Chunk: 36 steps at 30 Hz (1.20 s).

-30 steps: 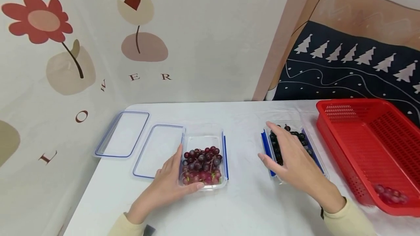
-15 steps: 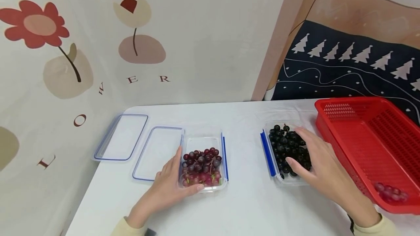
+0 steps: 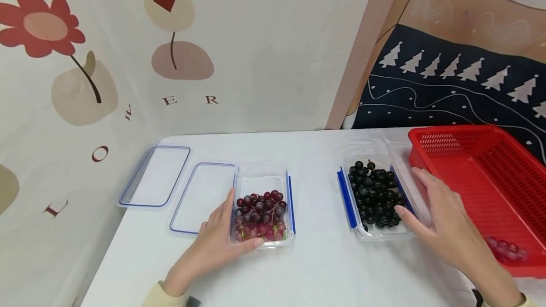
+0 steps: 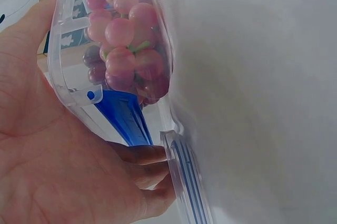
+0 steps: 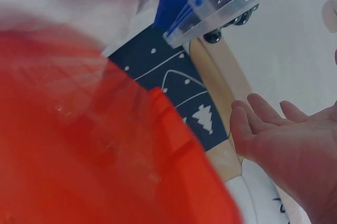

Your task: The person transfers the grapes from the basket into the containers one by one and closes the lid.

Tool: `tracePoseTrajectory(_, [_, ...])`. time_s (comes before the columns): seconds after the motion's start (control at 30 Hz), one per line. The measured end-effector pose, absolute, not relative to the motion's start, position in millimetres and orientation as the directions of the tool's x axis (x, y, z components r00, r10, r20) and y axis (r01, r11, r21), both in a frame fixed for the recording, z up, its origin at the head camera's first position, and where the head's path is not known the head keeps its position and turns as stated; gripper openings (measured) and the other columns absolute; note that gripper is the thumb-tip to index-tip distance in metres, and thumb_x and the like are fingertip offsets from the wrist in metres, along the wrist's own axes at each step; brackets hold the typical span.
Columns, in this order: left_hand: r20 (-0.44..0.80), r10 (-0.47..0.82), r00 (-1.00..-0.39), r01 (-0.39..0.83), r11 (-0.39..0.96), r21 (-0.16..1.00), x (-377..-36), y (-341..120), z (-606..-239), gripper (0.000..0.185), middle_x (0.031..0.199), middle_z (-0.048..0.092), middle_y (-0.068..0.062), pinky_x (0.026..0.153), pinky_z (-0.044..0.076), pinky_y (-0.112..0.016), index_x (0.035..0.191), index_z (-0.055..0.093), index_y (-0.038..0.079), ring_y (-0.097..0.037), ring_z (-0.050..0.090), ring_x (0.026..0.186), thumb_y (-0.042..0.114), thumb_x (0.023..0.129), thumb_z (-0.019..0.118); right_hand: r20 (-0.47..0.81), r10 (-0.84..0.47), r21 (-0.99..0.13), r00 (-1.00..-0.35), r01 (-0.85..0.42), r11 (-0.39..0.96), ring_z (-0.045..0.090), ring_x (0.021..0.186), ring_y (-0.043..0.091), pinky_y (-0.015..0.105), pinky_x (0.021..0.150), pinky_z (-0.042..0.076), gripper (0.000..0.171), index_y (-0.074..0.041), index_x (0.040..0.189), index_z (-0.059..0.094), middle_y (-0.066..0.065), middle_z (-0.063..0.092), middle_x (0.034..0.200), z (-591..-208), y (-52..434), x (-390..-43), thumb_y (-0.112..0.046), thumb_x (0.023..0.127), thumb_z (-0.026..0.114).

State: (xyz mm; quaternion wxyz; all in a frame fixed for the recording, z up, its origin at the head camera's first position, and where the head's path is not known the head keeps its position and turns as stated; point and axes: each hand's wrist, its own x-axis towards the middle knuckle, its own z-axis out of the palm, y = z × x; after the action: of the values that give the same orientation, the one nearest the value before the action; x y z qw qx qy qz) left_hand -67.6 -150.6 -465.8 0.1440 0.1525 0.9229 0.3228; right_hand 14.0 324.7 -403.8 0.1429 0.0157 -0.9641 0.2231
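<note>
Currently, step in hand: the person is steadying two open boxes of fruit on the white table [image 3: 315,269], one under each hand, and seems to be settling them in place.
Left hand [image 3: 215,245]: it is cupping the near left corner of the box of red grapes [image 3: 261,214], thumb lying along the left wall and fingers curling round the front edge; the left wrist view is showing the palm pressed against the clear wall [image 4: 68,71].
Right hand [image 3: 445,226]: it is lying flat with the fingers straight and slightly spread, holding nothing, the thumb touching the near right corner of the box of dark berries [image 3: 375,198].
Where things are: both boxes are sitting well apart, with two lids [image 3: 204,198] just left of the grapes and a red basket [image 3: 490,184] to the right.
Next move, as a judgement: closing either box is calling for a lid from the left side.
</note>
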Motion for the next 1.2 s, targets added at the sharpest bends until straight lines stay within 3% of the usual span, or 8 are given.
tracePoseTrajectory(0.2, [-0.169,0.366,-0.915,0.181,0.747,0.639,-68.5,-150.2,-468.9,0.141,0.177,0.017,-0.028,0.119,0.015,-0.082,0.176,-0.005,0.015,-0.051,0.020,0.160,0.079,0.083,0.079,0.292,0.079,-0.437,-0.953,-0.060,0.898,0.034,0.142,0.058,0.084,0.117,0.014,0.094,-0.004,0.172,0.024,0.034,0.035,0.164,-403.2,340.4,19.8,-0.025,0.099,0.079])
tracePoseTrajectory(0.33, [-0.171,0.365,-0.915,0.178,0.746,0.642,-68.9,-150.1,-470.1,0.141,0.177,0.017,-0.028,0.119,0.015,-0.082,0.176,-0.005,0.015,-0.051,0.020,0.160,0.078,0.083,0.080,0.267,0.144,-0.409,-0.953,0.023,0.912,0.036,0.133,0.057,0.089,0.099,0.034,0.098,-0.005,0.173,0.020,0.034,0.033,0.162,-405.4,346.9,22.3,-0.030,0.099,0.079])
tracePoseTrajectory(0.43, [-0.171,0.364,-0.916,0.176,0.745,0.644,-68.5,-149.8,-469.9,0.141,0.177,0.016,-0.027,0.119,0.014,-0.082,0.176,-0.005,0.015,-0.051,0.019,0.161,0.078,0.083,0.080,0.251,0.182,-0.398,-0.951,0.070,0.915,0.036,0.128,0.059,0.091,0.085,0.039,0.098,-0.005,0.173,0.019,0.035,0.032,0.162,-406.8,353.4,24.1,-0.031,0.099,0.078])
tracePoseTrajectory(0.57, [-0.168,0.362,-0.917,0.175,0.743,0.646,-67.4,-150.3,-468.7,0.142,0.177,0.016,-0.028,0.119,0.014,-0.082,0.176,-0.005,0.014,-0.051,0.019,0.160,0.077,0.083,0.081,0.259,0.202,-0.424,-0.944,0.077,0.902,0.035,0.130,0.062,0.093,0.093,0.032,0.092,-0.002,0.172,0.018,0.039,0.031,0.161,-410.4,366.5,26.0,-0.026,0.103,0.073])
tracePoseTrajectory(0.83, [-0.168,0.361,-0.917,0.175,0.743,0.645,-67.2,-150.1,-468.5,0.141,0.177,0.017,-0.028,0.119,0.015,-0.083,0.176,-0.005,0.015,-0.052,0.020,0.160,0.076,0.083,0.081,0.226,0.252,-0.492,-0.941,0.113,0.863,0.030,0.134,0.065,0.091,0.100,0.030,0.075,0.004,0.171,0.011,0.043,0.021,0.164,-418.2,393.0,29.0,-0.015,0.113,0.054])
tracePoseTrajectory(1.0, [-0.181,0.361,-0.915,0.166,0.745,0.647,-67.5,-149.9,-467.4,0.141,0.178,0.015,-0.027,0.118,0.013,-0.083,0.176,-0.006,0.016,-0.051,0.018,0.161,0.076,0.083,0.081,0.205,0.219,-0.449,-0.954,0.107,0.887,0.032,0.126,0.063,0.091,0.093,0.035,0.069,0.007,0.170,0.014,0.044,0.023,0.161,-422.5,404.8,29.3,-0.013,0.115,0.051])
tracePoseTrajectory(1.2, [-0.186,0.362,-0.913,0.159,0.738,0.655,-66.5,-150.0,-466.1,0.141,0.178,0.015,-0.026,0.118,0.012,-0.084,0.176,-0.007,0.016,-0.051,0.017,0.161,0.075,0.084,0.082,0.146,0.179,-0.458,-0.973,0.094,0.884,0.024,0.143,0.067,0.091,0.104,0.021,0.064,0.009,0.168,0.019,0.045,0.022,0.162,-426.7,414.9,29.1,-0.015,0.117,0.048])
